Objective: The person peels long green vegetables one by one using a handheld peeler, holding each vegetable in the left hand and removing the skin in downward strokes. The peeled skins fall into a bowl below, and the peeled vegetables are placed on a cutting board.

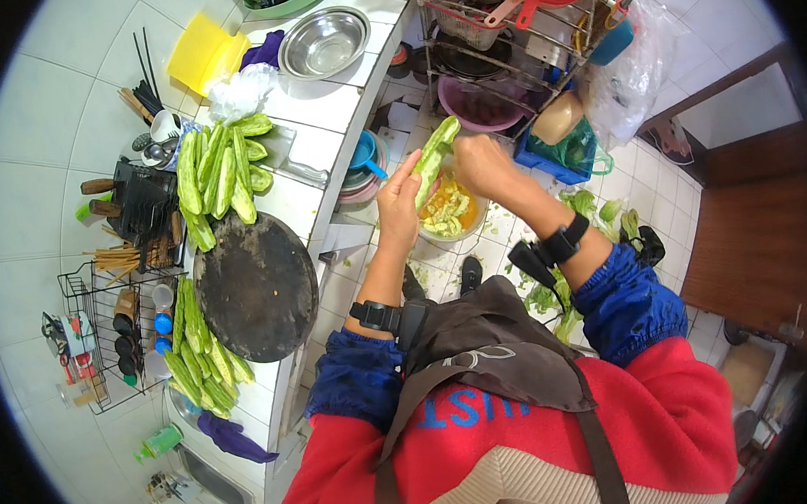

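My left hand (400, 200) holds a long green gourd half (437, 154), tilted, its pale hollow inner side showing. Close beside its upper part is my right hand (480, 164), with fingers curled; whether it grips a small tool is hidden. Under both hands a bowl (479, 225) on the floor holds yellow-orange pulp and pale scraps. On the tiled counter at the left, split gourd pieces (215, 170) lie piled above a round, dark chopping board (257, 289). More green gourds (202, 354) lie along the board's lower left side.
A cleaver (294, 158) lies on the counter near a steel bowl (325, 43). A metal rack (502, 52) with pans and basins stands ahead, beside a blue crate (554, 159). Leafy scraps (552, 298) litter the floor at the right. A blue dipper (364, 150) sits below the counter edge.
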A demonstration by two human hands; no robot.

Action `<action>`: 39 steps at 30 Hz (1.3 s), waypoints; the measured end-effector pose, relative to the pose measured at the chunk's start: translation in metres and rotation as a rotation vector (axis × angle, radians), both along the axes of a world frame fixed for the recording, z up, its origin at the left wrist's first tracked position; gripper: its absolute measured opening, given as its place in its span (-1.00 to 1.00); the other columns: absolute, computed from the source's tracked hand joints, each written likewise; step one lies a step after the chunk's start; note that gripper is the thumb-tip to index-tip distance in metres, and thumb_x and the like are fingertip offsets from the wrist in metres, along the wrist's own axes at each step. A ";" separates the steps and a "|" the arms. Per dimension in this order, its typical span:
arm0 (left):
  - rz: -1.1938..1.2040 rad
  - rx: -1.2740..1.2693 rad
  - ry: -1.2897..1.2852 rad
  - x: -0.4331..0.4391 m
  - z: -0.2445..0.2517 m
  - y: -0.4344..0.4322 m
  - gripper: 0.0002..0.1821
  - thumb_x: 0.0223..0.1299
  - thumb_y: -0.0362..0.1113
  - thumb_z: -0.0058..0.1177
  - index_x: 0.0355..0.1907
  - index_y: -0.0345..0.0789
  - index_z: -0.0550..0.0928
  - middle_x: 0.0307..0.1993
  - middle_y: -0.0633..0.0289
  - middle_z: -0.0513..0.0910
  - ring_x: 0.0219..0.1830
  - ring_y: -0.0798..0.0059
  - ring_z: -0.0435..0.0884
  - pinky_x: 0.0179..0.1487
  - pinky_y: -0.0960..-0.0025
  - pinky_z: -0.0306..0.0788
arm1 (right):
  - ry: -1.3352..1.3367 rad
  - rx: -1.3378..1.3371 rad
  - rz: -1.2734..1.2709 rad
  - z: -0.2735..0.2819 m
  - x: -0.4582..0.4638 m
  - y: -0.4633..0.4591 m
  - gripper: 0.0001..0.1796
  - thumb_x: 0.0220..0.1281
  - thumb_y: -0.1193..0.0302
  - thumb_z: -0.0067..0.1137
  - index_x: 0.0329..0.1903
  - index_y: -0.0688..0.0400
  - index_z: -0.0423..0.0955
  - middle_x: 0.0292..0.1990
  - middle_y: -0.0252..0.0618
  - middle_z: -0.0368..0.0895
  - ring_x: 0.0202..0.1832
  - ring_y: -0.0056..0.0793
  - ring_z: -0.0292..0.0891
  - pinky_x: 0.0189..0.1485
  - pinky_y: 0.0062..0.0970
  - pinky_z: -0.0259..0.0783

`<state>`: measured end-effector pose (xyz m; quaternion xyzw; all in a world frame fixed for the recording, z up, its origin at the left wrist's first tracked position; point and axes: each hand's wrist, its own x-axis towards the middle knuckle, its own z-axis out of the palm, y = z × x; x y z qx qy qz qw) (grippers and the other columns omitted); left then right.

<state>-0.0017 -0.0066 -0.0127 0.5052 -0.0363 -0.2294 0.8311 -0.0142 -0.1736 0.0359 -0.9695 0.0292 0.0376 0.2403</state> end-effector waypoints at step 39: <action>0.645 -0.083 0.036 0.077 0.053 0.211 -0.55 0.45 -0.19 -0.29 0.28 -0.35 0.30 -0.08 0.16 0.51 -0.34 0.47 0.52 -0.39 0.46 0.38 | 0.243 0.389 -0.183 -0.200 -0.063 0.016 -0.79 0.14 0.41 -0.05 -0.40 0.28 0.52 -0.72 -0.14 0.44 -0.76 -0.31 0.36 -0.70 -0.30 0.28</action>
